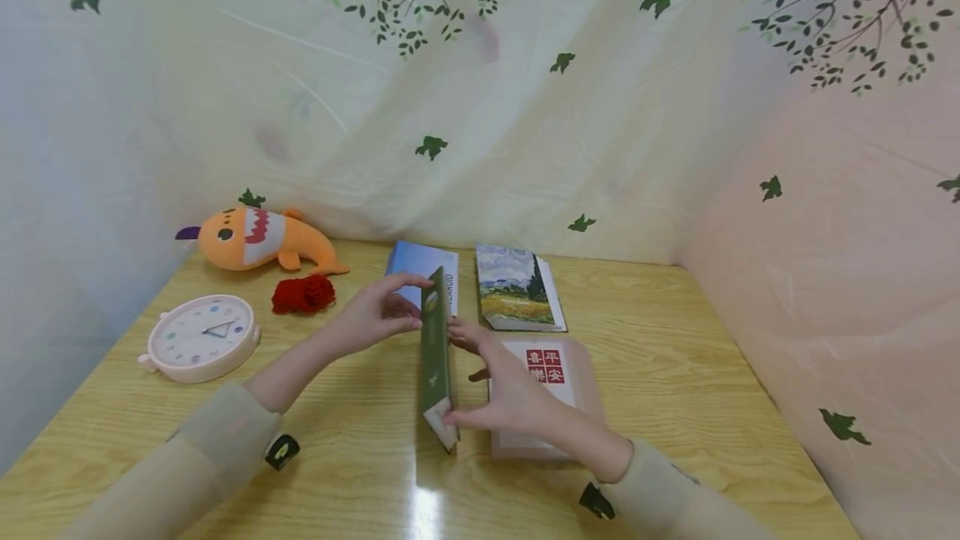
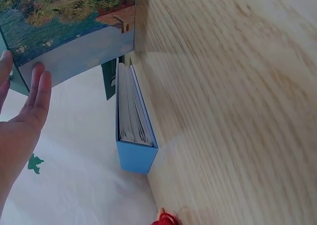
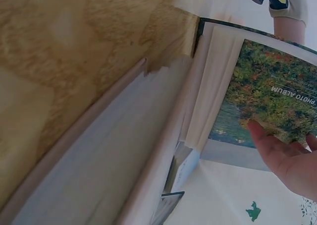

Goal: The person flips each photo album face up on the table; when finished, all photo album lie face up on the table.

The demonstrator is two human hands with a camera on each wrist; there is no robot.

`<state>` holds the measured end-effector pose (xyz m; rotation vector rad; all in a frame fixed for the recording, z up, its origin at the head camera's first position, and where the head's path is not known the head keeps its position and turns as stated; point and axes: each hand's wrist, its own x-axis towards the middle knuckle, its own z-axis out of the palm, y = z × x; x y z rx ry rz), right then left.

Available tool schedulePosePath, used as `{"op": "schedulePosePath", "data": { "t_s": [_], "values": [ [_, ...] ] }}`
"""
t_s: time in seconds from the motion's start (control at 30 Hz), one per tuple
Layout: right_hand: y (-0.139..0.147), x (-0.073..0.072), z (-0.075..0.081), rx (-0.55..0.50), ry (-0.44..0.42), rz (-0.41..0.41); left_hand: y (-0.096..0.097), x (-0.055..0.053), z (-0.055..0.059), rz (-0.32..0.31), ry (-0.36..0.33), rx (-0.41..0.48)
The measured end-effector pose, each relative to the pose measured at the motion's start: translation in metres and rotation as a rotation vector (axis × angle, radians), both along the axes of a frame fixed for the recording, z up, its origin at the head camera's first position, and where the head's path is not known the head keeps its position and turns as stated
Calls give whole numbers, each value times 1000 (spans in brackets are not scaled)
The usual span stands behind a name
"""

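The green album (image 1: 435, 344) stands between the two hands, with its spine upward. The left hand (image 1: 373, 315) grips its far end, one finger bent over the spine. The right hand (image 1: 517, 390) is relaxed, its spread fingers touching the opposite cover. Beyond the left hand lies a blue book (image 1: 423, 259); under the right hand, a pink book (image 1: 587, 373). A clock (image 1: 202, 337) lies left of the left hand.

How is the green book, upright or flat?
The book is upright: its narrow spine shows between the left hand and right hand.
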<state>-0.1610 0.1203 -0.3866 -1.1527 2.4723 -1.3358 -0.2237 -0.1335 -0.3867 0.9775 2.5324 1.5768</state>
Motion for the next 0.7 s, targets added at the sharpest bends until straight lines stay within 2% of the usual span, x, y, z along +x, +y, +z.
{"op": "schedulePosePath", "data": {
  "t_s": [0.1,0.23,0.4,0.53,0.7],
  "values": [
    [0,1,-2,25,0,-3,-3,2,-2,-2,-18,-10],
    [-1,1,-4,59,-32,-7,-6,6,-4,-15,-64,21],
    [-2,1,-8,127,-44,-2,-10,12,-6,6,-119,54],
    [-3,0,-11,168,-24,-3,-13,15,-7,22,-151,72],
    [-5,-2,-15,193,20,4,-16,19,-7,15,-152,119]
  ]
}}
